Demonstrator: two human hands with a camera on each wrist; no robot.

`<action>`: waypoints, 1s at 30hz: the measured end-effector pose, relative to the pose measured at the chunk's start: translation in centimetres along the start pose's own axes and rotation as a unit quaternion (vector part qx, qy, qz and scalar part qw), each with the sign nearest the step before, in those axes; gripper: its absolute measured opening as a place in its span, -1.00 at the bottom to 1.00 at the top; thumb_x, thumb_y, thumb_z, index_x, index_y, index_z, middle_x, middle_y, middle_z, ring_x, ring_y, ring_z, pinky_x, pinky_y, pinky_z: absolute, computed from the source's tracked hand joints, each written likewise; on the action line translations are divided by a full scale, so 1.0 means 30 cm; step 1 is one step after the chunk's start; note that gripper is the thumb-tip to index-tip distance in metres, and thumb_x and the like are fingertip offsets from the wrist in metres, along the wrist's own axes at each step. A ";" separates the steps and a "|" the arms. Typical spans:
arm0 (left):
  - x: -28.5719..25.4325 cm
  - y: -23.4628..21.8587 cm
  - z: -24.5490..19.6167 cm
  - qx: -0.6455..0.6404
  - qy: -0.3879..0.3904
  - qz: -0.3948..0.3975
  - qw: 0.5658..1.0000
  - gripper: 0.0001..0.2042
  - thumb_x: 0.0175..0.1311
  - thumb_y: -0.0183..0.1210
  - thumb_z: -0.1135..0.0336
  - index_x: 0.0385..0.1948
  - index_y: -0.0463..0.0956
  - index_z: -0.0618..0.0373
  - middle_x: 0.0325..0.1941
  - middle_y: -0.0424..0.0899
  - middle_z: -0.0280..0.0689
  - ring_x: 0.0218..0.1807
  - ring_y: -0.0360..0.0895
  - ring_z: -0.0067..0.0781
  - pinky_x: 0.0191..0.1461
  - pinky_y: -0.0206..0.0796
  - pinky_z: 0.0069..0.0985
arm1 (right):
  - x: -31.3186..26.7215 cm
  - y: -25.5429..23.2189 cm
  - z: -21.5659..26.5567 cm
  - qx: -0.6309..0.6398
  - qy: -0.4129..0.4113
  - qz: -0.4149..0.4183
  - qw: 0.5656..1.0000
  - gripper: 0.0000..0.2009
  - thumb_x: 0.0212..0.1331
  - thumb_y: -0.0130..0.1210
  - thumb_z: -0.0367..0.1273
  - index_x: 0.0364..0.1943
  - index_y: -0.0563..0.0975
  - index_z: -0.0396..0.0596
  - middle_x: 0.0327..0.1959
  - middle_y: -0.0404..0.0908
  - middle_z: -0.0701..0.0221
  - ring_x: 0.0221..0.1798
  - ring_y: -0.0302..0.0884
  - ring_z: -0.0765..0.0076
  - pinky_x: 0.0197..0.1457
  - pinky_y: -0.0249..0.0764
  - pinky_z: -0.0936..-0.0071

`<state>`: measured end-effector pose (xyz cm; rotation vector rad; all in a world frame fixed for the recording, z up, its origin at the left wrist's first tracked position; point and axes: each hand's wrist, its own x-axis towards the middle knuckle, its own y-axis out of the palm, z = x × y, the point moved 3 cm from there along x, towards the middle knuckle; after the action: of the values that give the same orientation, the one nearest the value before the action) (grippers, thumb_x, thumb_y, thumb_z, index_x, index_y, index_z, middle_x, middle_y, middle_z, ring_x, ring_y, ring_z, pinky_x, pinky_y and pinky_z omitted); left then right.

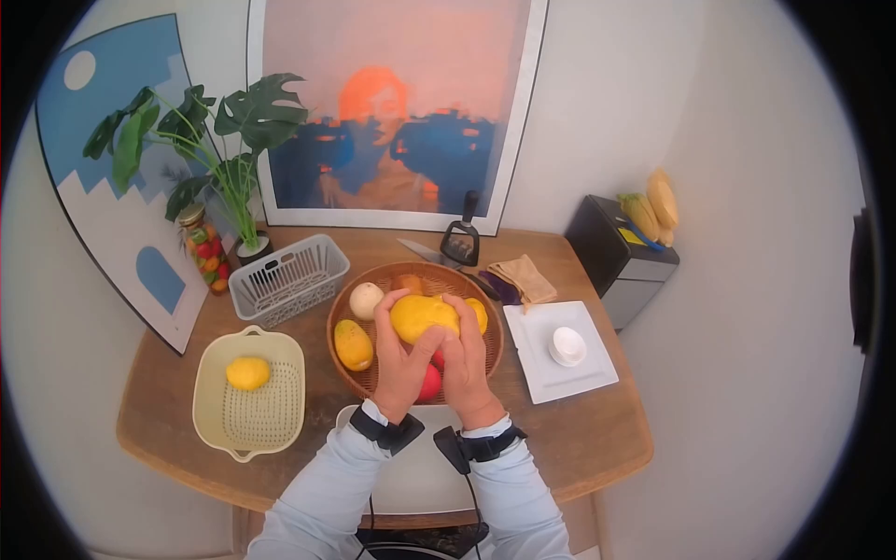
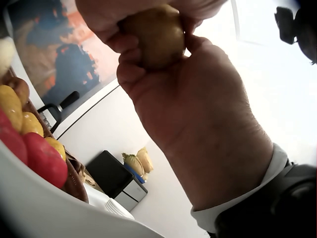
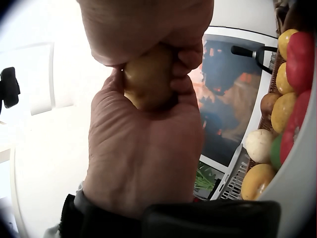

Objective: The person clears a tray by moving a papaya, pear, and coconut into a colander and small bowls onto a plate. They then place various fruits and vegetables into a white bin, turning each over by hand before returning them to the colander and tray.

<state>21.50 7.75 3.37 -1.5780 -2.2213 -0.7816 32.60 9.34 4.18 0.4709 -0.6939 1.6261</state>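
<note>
Pale sleeves (image 1: 317, 490) are leading up to two hands that are holding one large yellow fruit (image 1: 420, 317) over the wicker basket (image 1: 497, 347). The left hand (image 1: 401, 369) and the right hand (image 1: 467, 369) are curling round it from either side, fingers bent against the skin and thumbs lying close together on the near side.

The step in hand is looking like a two-handed hold above the wicker basket; any onward move is probably calling for even support from both palms, as the smooth skin is likely to slip.

Inside the wicker basket, four yellow pieces (image 3: 284, 111), two red ones (image 1: 430, 383), one white bulb (image 1: 366, 300) and one brown bulb (image 1: 408, 283) are showing; whether more are hiding beneath, the person's hands are making it impossible to tell.

Left of the wicker basket, one cream colander (image 1: 296, 392) is holding one yellow fruit, and one grey basket (image 1: 291, 280) is sitting at the upper left. Right of it, one square plate (image 1: 551, 381) is bearing a white bowl (image 1: 567, 345). Beyond it, one black-handled tool (image 1: 460, 245) is resting beside a blade (image 1: 423, 251). Nearer the person, one pale tray (image 1: 425, 462) is lying under the forearms.
</note>
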 end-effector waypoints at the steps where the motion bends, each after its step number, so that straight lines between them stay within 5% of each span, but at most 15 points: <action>1: 0.000 0.003 -0.004 -0.013 -0.013 -0.001 1.000 -0.56 0.33 0.12 0.28 0.20 0.27 0.19 0.10 0.40 -0.17 0.14 0.38 -0.38 0.25 0.28 -0.45 | 0.002 -0.002 -0.003 -0.003 -0.002 0.002 1.000 -0.53 0.37 -0.05 -0.28 0.25 0.31 -0.31 0.17 0.39 0.02 0.23 0.37 0.00 0.33 0.27 0.28; 9: 0.008 -0.036 0.066 -0.177 -0.142 -0.030 0.973 -0.57 0.35 0.18 0.25 0.16 0.29 0.19 0.06 0.45 -0.19 0.03 0.47 -0.41 0.08 0.40 -0.51 | 0.002 0.017 0.034 -0.114 -0.085 -0.001 0.990 -0.51 0.33 0.07 -0.32 0.25 0.32 -0.33 0.13 0.46 -0.01 0.15 0.46 -0.10 0.23 0.39 0.26; 14: 0.010 -0.031 0.070 -0.065 -0.089 -0.016 0.994 -0.56 0.34 0.21 0.27 0.17 0.28 0.18 0.05 0.46 -0.21 -0.03 0.50 -0.46 -0.08 0.45 -0.59 | -0.007 0.013 -0.010 -0.055 -0.001 -0.026 0.998 -0.58 0.40 0.00 -0.27 0.20 0.37 -0.29 0.01 0.53 0.06 0.01 0.55 -0.02 0.10 0.47 0.30; 18: 0.008 -0.013 0.021 -0.083 -0.116 -0.005 0.990 -0.51 0.33 0.22 0.32 0.21 0.23 0.17 0.07 0.45 -0.20 0.02 0.49 -0.45 0.02 0.45 -0.54 | 0.002 0.002 -0.018 0.148 0.163 -0.032 0.975 -0.61 0.44 -0.05 -0.26 0.19 0.40 -0.25 -0.04 0.54 0.20 -0.06 0.53 0.22 0.05 0.48 0.37; 21: 0.008 -0.010 0.031 -0.097 -0.115 0.010 0.988 -0.50 0.37 0.17 0.30 0.27 0.19 0.16 0.12 0.43 -0.18 0.13 0.45 -0.41 0.18 0.39 -0.48 | 0.006 -0.003 -0.051 0.198 0.203 -0.040 0.958 -0.63 0.42 -0.02 -0.27 0.18 0.40 -0.23 -0.02 0.51 0.27 -0.03 0.47 0.36 0.10 0.43 0.42; 23: 0.006 0.002 0.025 -0.077 -0.062 0.006 0.995 -0.52 0.45 0.08 0.25 0.32 0.18 0.15 0.18 0.44 -0.19 0.21 0.43 -0.37 0.29 0.31 -0.42 | 0.018 -0.011 -0.028 0.104 0.101 -0.046 0.988 -0.63 0.42 -0.02 -0.28 0.18 0.40 -0.23 0.04 0.48 0.24 0.05 0.44 0.32 0.17 0.39 0.41; 27: 0.011 -0.006 0.051 -0.274 -0.130 0.029 0.952 -0.56 0.54 -0.06 0.22 0.35 0.16 0.13 0.28 0.41 -0.19 0.32 0.37 -0.31 0.40 0.23 -0.33 | 0.027 -0.017 0.008 -0.018 -0.057 -0.042 0.997 -0.63 0.38 0.02 -0.31 0.17 0.40 -0.22 0.13 0.43 0.16 0.20 0.38 0.23 0.28 0.30 0.39; 30: 0.017 -0.009 0.041 -0.306 -0.131 0.042 0.942 -0.58 0.58 -0.12 0.19 0.36 0.16 0.13 0.29 0.41 -0.21 0.34 0.37 -0.30 0.42 0.21 -0.31 | 0.021 -0.008 -0.009 0.018 -0.049 -0.039 0.998 -0.59 0.33 0.10 -0.33 0.18 0.39 -0.23 0.16 0.42 0.12 0.23 0.37 0.16 0.31 0.28 0.38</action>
<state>21.16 8.81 2.57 -2.1485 -2.1809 -1.4102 32.75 9.99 4.44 0.5999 -0.7111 1.5527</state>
